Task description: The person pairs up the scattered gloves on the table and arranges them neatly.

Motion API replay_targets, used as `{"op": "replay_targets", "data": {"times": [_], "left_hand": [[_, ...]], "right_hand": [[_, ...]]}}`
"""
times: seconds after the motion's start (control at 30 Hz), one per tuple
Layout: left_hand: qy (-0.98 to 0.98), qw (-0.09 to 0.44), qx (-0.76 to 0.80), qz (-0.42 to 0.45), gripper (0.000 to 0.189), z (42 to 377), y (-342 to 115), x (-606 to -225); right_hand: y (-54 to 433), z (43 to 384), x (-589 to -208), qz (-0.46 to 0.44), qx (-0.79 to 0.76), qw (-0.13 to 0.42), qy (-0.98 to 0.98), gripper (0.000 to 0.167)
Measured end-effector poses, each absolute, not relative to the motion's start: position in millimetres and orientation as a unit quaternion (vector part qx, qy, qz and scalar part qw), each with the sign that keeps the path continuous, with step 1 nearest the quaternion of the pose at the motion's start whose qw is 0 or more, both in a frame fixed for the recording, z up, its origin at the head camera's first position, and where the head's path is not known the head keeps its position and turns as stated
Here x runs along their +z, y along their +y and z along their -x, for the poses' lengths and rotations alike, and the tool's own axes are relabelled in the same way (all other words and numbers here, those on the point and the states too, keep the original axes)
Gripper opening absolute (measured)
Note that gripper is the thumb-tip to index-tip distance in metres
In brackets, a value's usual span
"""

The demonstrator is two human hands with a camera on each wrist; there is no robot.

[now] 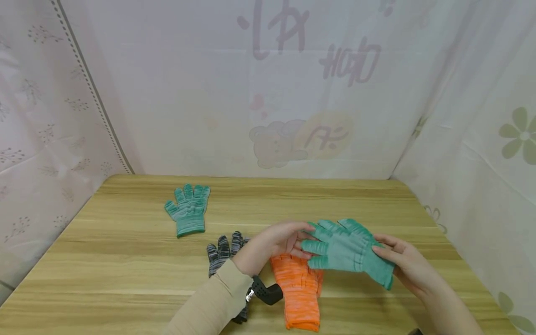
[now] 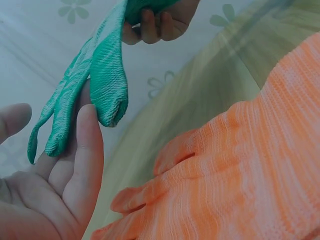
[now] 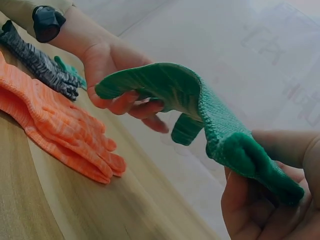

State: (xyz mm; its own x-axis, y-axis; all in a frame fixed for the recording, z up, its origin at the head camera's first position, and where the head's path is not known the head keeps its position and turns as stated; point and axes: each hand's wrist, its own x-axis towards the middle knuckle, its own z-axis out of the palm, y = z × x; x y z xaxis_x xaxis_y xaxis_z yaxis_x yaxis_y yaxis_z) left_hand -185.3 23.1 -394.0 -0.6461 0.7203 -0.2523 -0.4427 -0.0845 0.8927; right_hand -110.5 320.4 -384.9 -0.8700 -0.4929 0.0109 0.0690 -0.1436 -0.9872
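My right hand point(image 1: 404, 265) pinches a green knit glove point(image 1: 343, 249) by its cuff, thumb on top, and holds it raised over the table. The glove's fingers point left, toward my left hand point(image 1: 289, 239). Its fingers, nearly straight in the left wrist view, lie along the glove's finger ends, with the left thumb point(image 2: 14, 120) apart from the fabric. In the right wrist view the held glove point(image 3: 175, 82) sags in a curve between both hands. Orange gloves point(image 1: 299, 291) lie on the table below, layered together, their finger ends partly hidden by the left hand.
Another green glove point(image 1: 190, 214) lies flat at the back left of the wooden table point(image 1: 125, 251). A black-and-grey glove point(image 1: 218, 256) is partly covered by the left forearm, which wears a black wrist device point(image 1: 268, 292). Patterned curtains point(image 1: 188, 93) enclose the table's back and sides.
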Motion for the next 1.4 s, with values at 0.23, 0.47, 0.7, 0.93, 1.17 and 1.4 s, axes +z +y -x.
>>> {"op": "replay_targets", "data": {"times": [0.23, 0.47, 0.7, 0.93, 1.17, 1.4], "left_hand": [[0.517, 0.384, 0.754, -0.127, 0.023, 188, 28, -396], [0.476, 0.394, 0.775, -0.136, 0.023, 186, 33, -393], [0.448, 0.389, 0.791, -0.151, 0.026, 187, 42, -394], [0.488, 0.367, 0.777, -0.154, 0.013, 193, 50, -394], [0.520, 0.362, 0.765, -0.117, 0.009, 199, 57, -396], [0.571, 0.362, 0.729, -0.104, 0.036, 202, 60, -396]], "right_hand": [[320, 106, -387, 0.122, -0.732, 0.134, 0.657, 0.035], [317, 101, -390, 0.106, -0.749, 0.097, 0.647, 0.033], [317, 99, -389, 0.066, -0.746, 0.063, 0.659, 0.030], [320, 99, -389, 0.016, -0.716, 0.054, 0.696, 0.024], [323, 96, -395, -0.026, -0.651, 0.089, 0.754, 0.032], [324, 96, -394, -0.072, -0.541, 0.154, 0.824, 0.064]]}}
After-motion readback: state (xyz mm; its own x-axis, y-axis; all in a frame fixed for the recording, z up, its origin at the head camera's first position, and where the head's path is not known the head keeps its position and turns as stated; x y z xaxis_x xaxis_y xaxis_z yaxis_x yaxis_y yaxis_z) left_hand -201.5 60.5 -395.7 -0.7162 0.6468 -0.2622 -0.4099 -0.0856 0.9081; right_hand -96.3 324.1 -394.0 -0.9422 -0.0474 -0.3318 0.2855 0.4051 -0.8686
